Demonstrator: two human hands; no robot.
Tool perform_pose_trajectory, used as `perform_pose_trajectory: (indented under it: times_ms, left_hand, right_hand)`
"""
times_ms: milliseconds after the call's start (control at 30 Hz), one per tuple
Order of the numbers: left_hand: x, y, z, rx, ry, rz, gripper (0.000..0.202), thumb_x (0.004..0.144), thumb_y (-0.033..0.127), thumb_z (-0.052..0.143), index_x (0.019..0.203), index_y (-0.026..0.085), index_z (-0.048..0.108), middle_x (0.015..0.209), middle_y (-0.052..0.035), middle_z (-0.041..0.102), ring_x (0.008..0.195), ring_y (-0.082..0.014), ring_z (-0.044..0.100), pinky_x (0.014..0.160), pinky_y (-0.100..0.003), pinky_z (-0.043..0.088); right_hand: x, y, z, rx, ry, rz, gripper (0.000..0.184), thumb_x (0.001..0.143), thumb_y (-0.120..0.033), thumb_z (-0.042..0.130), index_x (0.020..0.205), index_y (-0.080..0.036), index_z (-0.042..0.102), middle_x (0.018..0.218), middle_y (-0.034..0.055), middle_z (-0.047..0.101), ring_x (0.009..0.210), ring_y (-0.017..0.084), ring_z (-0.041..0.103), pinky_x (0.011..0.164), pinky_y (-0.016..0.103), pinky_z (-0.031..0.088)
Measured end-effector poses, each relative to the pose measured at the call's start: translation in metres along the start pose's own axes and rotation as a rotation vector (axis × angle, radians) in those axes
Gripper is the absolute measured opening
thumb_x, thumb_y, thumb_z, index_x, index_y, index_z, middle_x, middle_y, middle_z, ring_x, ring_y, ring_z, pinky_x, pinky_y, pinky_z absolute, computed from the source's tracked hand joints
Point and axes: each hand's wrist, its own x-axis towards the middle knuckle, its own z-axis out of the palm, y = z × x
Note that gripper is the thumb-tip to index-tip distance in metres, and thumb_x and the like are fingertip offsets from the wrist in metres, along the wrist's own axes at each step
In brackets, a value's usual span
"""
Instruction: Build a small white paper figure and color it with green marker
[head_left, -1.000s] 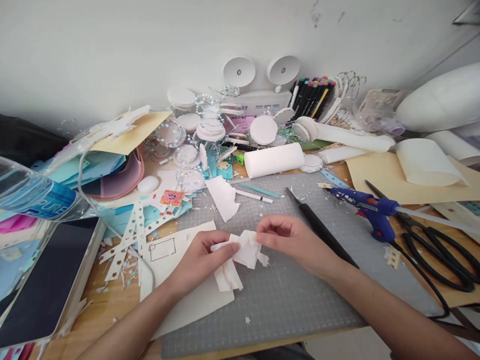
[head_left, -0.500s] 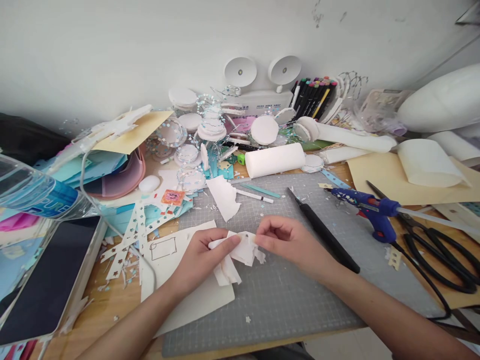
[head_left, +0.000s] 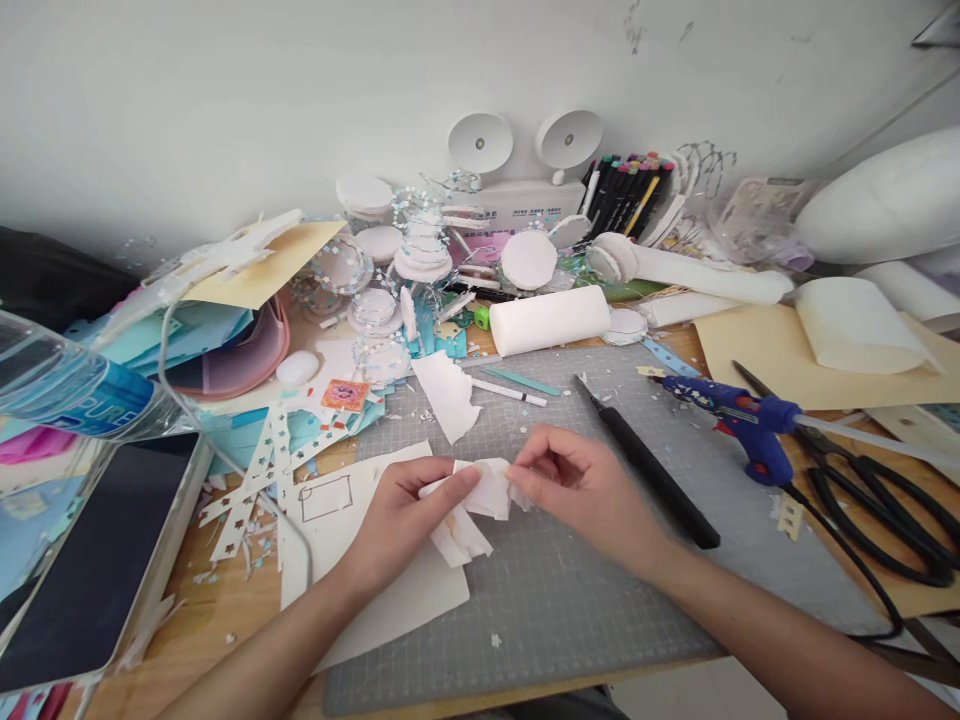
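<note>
Between my two hands is a crumpled piece of white paper [head_left: 489, 492], with torn edges and a folded strip hanging below. My left hand [head_left: 409, 505] pinches it between thumb and fingers on the left side. At its upper right edge, the fingertips of my right hand [head_left: 566, 480] are closed on the paper. Beneath my left hand lies a cream sheet [head_left: 405, 610] with a small rectangle drawn on it. A torn white paper scrap [head_left: 448, 395] rests beyond my hands on the grey cutting mat [head_left: 585, 620].
Right of my hands lie a black-handled craft knife [head_left: 656, 475], a blue glue gun [head_left: 739, 415] with a cord, and black scissors [head_left: 877, 500]. White foam rolls [head_left: 551, 320] and discs crowd the back. A phone [head_left: 97, 550] and water bottle [head_left: 82, 380] are at left.
The white paper has turned slightly between my fingers, and its hanging strip has swung a little to the right. My right hand has shifted slightly. Everything else stays in place.
</note>
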Motion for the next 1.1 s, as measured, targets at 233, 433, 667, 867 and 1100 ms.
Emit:
perform_pose_trajectory:
  times_ms: [233,433,667,867,1100]
  left_hand:
    - [-0.0007,-0.0007,-0.0005,0.013,-0.018,0.009,0.034,0.085,0.043,0.058,0.07,0.015,0.07,0.06,0.0008,0.058,0.06,-0.0108,0.044,0.056,-0.02,0.035]
    - [-0.0002,-0.003,-0.0006,-0.057,-0.035,-0.002,0.031,0.085,0.041,0.06,0.072,0.016,0.072,0.062,0.0011,0.061,0.06,-0.0103,0.045,0.057,-0.019,0.035]
    - [0.0001,-0.0029,-0.0001,-0.071,-0.036,0.006,0.032,0.084,0.042,0.06,0.07,0.015,0.072,0.059,0.0015,0.059,0.059,-0.0096,0.044,0.056,-0.019,0.034]
    - [-0.0007,-0.0023,-0.0001,-0.101,-0.049,0.023,0.03,0.084,0.04,0.06,0.071,0.017,0.074,0.06,0.001,0.063,0.059,-0.0099,0.046,0.056,-0.018,0.036]
    - [0.0005,-0.0037,-0.0009,-0.15,-0.059,0.003,0.031,0.084,0.041,0.061,0.071,0.017,0.074,0.061,0.0001,0.065,0.057,-0.01,0.048,0.055,-0.019,0.036]
  right_hand:
    - [-0.0017,-0.0022,0.0053,-0.033,0.086,-0.062,0.02,0.079,-0.032,0.063,0.066,-0.02,0.054,0.06,-0.003,0.043,0.058,0.012,0.038,0.054,0.026,0.03]
    - [-0.0025,0.0019,0.006,-0.132,0.147,-0.22,0.017,0.082,-0.027,0.062,0.068,-0.021,0.054,0.062,-0.0032,0.042,0.06,0.013,0.04,0.057,0.027,0.031]
    - [-0.0028,0.006,0.0089,-0.19,0.205,-0.312,0.014,0.082,-0.024,0.062,0.07,-0.02,0.055,0.063,-0.0032,0.043,0.06,0.013,0.041,0.056,0.027,0.032]
    - [-0.0025,0.0074,0.0098,-0.104,0.227,-0.276,0.014,0.079,-0.022,0.065,0.075,-0.021,0.051,0.066,-0.0043,0.041,0.061,0.012,0.04,0.055,0.025,0.033]
    - [-0.001,0.0075,0.0073,0.222,0.096,-0.152,0.017,0.082,-0.025,0.06,0.094,-0.024,0.047,0.085,-0.0013,0.046,0.077,0.012,0.048,0.069,0.025,0.043]
